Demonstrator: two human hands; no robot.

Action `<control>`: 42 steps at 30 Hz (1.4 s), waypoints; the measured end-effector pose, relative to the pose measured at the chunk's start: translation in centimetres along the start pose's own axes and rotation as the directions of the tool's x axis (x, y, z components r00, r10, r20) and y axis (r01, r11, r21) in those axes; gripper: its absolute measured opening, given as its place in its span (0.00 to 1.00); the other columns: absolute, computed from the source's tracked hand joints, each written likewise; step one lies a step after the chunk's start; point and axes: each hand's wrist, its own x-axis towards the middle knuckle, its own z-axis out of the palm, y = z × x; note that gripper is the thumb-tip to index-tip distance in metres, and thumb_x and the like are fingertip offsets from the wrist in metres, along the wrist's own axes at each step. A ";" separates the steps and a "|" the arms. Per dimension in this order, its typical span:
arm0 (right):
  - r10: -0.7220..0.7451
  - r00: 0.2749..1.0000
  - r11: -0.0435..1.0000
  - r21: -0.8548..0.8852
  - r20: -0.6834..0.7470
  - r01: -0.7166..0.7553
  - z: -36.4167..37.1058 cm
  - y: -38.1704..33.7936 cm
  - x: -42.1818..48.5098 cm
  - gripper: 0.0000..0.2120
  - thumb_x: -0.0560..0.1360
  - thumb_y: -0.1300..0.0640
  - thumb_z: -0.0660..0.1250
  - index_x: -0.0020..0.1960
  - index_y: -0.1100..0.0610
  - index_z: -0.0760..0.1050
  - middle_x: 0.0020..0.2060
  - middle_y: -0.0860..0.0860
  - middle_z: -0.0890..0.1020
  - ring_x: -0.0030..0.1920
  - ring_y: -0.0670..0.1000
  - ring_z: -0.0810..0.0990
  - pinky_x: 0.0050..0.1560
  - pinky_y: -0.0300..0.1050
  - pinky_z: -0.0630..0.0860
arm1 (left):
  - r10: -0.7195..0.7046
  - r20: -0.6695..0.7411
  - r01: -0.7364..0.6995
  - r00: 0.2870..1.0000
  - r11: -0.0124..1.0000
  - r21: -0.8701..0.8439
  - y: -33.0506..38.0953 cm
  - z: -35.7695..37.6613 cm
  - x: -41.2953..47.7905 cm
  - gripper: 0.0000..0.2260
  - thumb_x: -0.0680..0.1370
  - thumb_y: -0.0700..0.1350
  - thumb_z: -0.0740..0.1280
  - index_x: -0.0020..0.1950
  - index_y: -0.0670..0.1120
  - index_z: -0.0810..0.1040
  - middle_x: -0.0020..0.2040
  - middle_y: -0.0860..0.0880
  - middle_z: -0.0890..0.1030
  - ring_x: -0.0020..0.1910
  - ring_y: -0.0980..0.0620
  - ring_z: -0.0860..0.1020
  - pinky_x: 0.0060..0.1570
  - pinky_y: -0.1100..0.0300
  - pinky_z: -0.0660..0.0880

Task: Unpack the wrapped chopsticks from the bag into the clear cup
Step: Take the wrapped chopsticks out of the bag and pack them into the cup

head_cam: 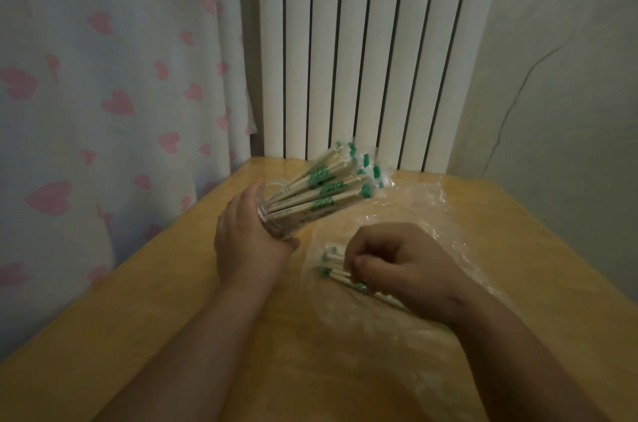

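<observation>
My left hand [247, 238] grips the clear cup [281, 219] and tilts it to the right above the table. Several wrapped chopsticks [331, 181] with green print stick out of the cup's mouth. My right hand [397, 266] rests on the clear plastic bag [428, 211], its fingers curled round a few wrapped chopsticks [336, 271] that lie in the bag. The far ends of those chopsticks are hidden under my right hand.
The wooden table [172, 335] carries the crumpled bag on its right half. A white radiator [362, 41] stands behind the table's far edge. A curtain with pink hearts [103, 76] hangs on the left and a pale wall [569, 76] rises on the right.
</observation>
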 end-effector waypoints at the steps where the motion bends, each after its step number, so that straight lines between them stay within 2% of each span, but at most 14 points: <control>1: 0.062 0.991 0.998 -0.009 0.122 -0.061 0.0 -0.4 -0.1 0.09 0.73 0.60 0.64 0.41 0.49 0.81 0.36 0.47 0.83 0.36 0.47 0.81 0.40 0.43 0.80 | 0.004 0.005 -0.004 1.000 1.000 0.003 0.1 0.0 -0.1 0.46 0.58 0.48 0.83 0.73 0.54 0.66 0.69 0.52 0.72 0.67 0.47 0.68 0.65 0.50 0.66; 3: 0.194 0.941 0.974 -0.171 0.277 -0.151 0.4 -0.4 0.0 0.13 0.75 0.62 0.63 0.49 0.49 0.83 0.44 0.45 0.85 0.44 0.44 0.83 0.50 0.46 0.81 | 0.012 0.011 -0.012 1.000 1.000 0.000 0.1 0.0 -0.2 0.46 0.58 0.48 0.83 0.73 0.54 0.66 0.68 0.52 0.72 0.67 0.47 0.68 0.64 0.51 0.66; 5: 0.321 0.895 0.884 -0.437 0.309 -0.166 1.4 0.3 0.4 0.18 0.77 0.61 0.60 0.61 0.47 0.80 0.60 0.46 0.80 0.59 0.46 0.79 0.62 0.47 0.75 | 0.016 0.015 -0.016 1.000 1.000 -0.003 0.1 0.0 -0.2 0.46 0.59 0.47 0.83 0.73 0.54 0.66 0.68 0.52 0.72 0.67 0.46 0.68 0.64 0.51 0.66; 7: 0.416 0.859 0.775 -0.611 0.298 -0.164 2.6 1.4 0.7 0.19 0.79 0.60 0.58 0.68 0.49 0.74 0.68 0.50 0.74 0.66 0.52 0.74 0.65 0.50 0.72 | 0.015 0.019 -0.015 1.000 1.000 -0.002 0.1 0.1 -0.2 0.46 0.59 0.47 0.83 0.73 0.55 0.66 0.68 0.52 0.72 0.67 0.46 0.68 0.65 0.50 0.66; 11: 0.444 0.865 0.673 -0.725 0.235 -0.149 4.4 3.6 1.1 0.16 0.80 0.58 0.58 0.66 0.57 0.73 0.64 0.56 0.76 0.62 0.56 0.76 0.63 0.52 0.74 | 0.005 0.024 -0.005 1.000 1.000 -0.004 0.1 0.2 -0.2 0.46 0.58 0.47 0.83 0.73 0.55 0.66 0.68 0.51 0.72 0.68 0.46 0.67 0.65 0.49 0.66; 14: 0.413 0.895 0.661 -0.732 0.168 -0.167 5.2 4.6 1.3 0.17 0.80 0.55 0.59 0.68 0.55 0.70 0.66 0.55 0.73 0.64 0.57 0.72 0.65 0.53 0.70 | 0.009 0.023 -0.009 1.000 1.000 -0.001 0.2 0.1 -0.2 0.46 0.58 0.47 0.83 0.72 0.55 0.66 0.68 0.52 0.72 0.67 0.46 0.68 0.65 0.49 0.67; 20: 0.413 0.910 0.563 -0.798 0.046 -0.215 5.2 4.8 1.5 0.19 0.79 0.60 0.59 0.70 0.56 0.69 0.67 0.57 0.72 0.65 0.59 0.71 0.65 0.54 0.68 | 0.018 0.029 -0.018 0.999 1.000 -0.004 0.3 0.0 -0.2 0.46 0.58 0.47 0.83 0.72 0.55 0.66 0.67 0.51 0.73 0.66 0.46 0.69 0.64 0.49 0.67; 25: 0.397 0.918 0.549 -0.804 0.009 -0.229 4.7 4.8 1.5 0.19 0.78 0.59 0.60 0.69 0.57 0.71 0.66 0.58 0.72 0.62 0.59 0.74 0.64 0.53 0.70 | 0.014 0.032 -0.014 0.999 1.000 -0.002 0.2 0.1 -0.2 0.46 0.58 0.47 0.83 0.73 0.55 0.66 0.67 0.51 0.72 0.67 0.46 0.68 0.65 0.50 0.66; 30: 0.376 0.926 0.566 -0.798 0.026 -0.207 4.5 4.5 1.7 0.13 0.76 0.59 0.61 0.57 0.53 0.79 0.56 0.55 0.78 0.53 0.56 0.78 0.57 0.49 0.75 | 0.013 0.037 -0.013 0.999 1.000 -0.004 0.2 0.1 -0.3 0.46 0.58 0.47 0.83 0.73 0.55 0.66 0.67 0.51 0.72 0.67 0.46 0.68 0.65 0.50 0.66; 35: 0.423 0.906 0.570 -0.783 0.020 -0.249 4.3 4.7 1.5 0.14 0.74 0.58 0.64 0.59 0.55 0.79 0.56 0.55 0.78 0.53 0.55 0.78 0.55 0.49 0.76 | 0.014 0.041 -0.014 0.999 1.000 -0.003 0.1 0.2 -0.2 0.46 0.58 0.47 0.83 0.73 0.55 0.66 0.68 0.51 0.72 0.67 0.46 0.67 0.66 0.50 0.65; 37: 0.449 0.893 0.560 -0.788 0.028 -0.257 4.1 4.8 1.4 0.12 0.74 0.59 0.64 0.57 0.56 0.79 0.52 0.54 0.79 0.51 0.54 0.78 0.54 0.48 0.76 | 0.018 0.039 -0.017 0.999 1.000 -0.008 0.1 0.2 -0.2 0.46 0.57 0.47 0.83 0.72 0.55 0.66 0.68 0.51 0.72 0.67 0.46 0.67 0.66 0.50 0.65; 40: 0.448 0.893 0.536 -0.810 0.036 -0.237 3.7 4.5 1.4 0.08 0.73 0.58 0.66 0.52 0.54 0.79 0.41 0.51 0.77 0.43 0.52 0.76 0.48 0.48 0.77 | 0.020 0.042 -0.020 0.999 1.000 -0.006 0.0 0.2 -0.2 0.46 0.58 0.47 0.83 0.72 0.55 0.66 0.68 0.51 0.72 0.68 0.46 0.67 0.67 0.49 0.66; 42: 0.443 0.896 0.540 -0.809 0.039 -0.232 3.6 4.3 1.4 0.07 0.73 0.57 0.67 0.51 0.53 0.78 0.43 0.51 0.78 0.44 0.53 0.78 0.48 0.48 0.78 | 0.021 0.043 -0.021 0.999 1.000 -0.001 0.1 0.2 -0.2 0.46 0.58 0.47 0.83 0.73 0.55 0.66 0.68 0.51 0.72 0.68 0.46 0.67 0.67 0.49 0.66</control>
